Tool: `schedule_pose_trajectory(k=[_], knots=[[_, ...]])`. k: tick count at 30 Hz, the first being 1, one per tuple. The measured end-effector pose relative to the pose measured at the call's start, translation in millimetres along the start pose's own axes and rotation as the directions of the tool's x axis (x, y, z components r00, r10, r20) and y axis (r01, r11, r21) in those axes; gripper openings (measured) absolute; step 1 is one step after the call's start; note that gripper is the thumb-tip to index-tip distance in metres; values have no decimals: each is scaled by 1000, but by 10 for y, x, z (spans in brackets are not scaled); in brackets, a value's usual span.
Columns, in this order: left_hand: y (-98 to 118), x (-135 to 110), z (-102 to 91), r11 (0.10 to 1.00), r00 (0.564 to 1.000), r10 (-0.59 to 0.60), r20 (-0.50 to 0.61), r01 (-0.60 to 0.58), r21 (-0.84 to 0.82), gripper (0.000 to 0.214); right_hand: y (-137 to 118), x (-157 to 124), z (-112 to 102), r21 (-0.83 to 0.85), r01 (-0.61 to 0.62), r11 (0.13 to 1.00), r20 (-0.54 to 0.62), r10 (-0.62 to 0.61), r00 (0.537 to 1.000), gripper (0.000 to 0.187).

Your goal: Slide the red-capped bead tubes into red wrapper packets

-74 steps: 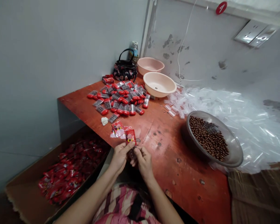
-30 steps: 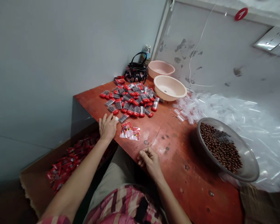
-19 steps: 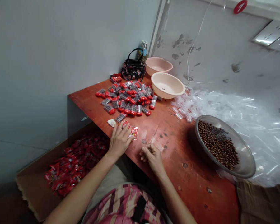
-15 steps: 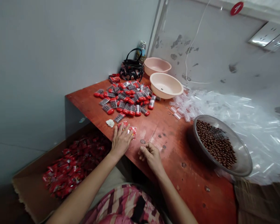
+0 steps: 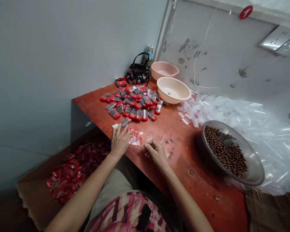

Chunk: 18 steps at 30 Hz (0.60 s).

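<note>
Pink striped top (image 5: 125,212), black patch (image 5: 143,217)

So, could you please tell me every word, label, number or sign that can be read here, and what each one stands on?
"1": white numeral on the round red tag, high up.
Print on the red-and-clear packet: too small to read.
Print on the red packets in the cardboard box: too blurred to read.
Small dark label in the nearer pink basin: too small to read.

This is a cramped packing workshop: a plywood workbench (image 5: 183,151) strewn with red-capped packs (image 5: 132,106), a cardboard carton (image 5: 31,190) of red sachets (image 5: 74,174) at near left, and loose clear plastic tubes (image 5: 246,122) at right (the plaster wall (image 5: 215,48) is peeling).
</note>
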<state>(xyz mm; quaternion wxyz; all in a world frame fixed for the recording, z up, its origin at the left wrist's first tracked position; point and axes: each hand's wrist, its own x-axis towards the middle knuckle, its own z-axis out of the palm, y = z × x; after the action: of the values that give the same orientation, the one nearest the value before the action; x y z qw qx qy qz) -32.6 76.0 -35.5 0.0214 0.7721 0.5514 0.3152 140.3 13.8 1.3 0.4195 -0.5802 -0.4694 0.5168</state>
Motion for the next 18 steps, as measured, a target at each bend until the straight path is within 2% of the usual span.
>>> schedule_pose_trajectory(k=[4,7,9,11,13,15,16,18], knots=[[19,-52,47,998,999,40,-36,-42,-50,24,48,50,85,9,29,1000,2,-29,1000,20],[101,-118,43,988,993,71,-97,-84,-127,26,88,141,157,48,105,993,-104,-100,990,18],[164,-146,10,981,989,82,-127,-103,-167,29,82,215,199,82,148,986,-164,-133,977,23],[228,-158,-42,969,988,80,-131,-108,-221,29,47,285,224,148,156,977,-158,-132,979,29],[288,-157,-104,942,994,24,-111,-59,-329,31,-3,341,225,230,137,963,-135,-108,985,27],[333,-148,-160,850,988,-146,-49,100,-516,38,-49,378,211,302,109,947,-125,-75,989,23],[348,-144,-181,753,969,-247,29,211,-623,41,-65,388,202,329,95,939,-119,-58,991,23],[363,-133,-201,473,892,-359,274,427,-770,40,-81,395,189,362,67,930,-89,-37,995,25]])
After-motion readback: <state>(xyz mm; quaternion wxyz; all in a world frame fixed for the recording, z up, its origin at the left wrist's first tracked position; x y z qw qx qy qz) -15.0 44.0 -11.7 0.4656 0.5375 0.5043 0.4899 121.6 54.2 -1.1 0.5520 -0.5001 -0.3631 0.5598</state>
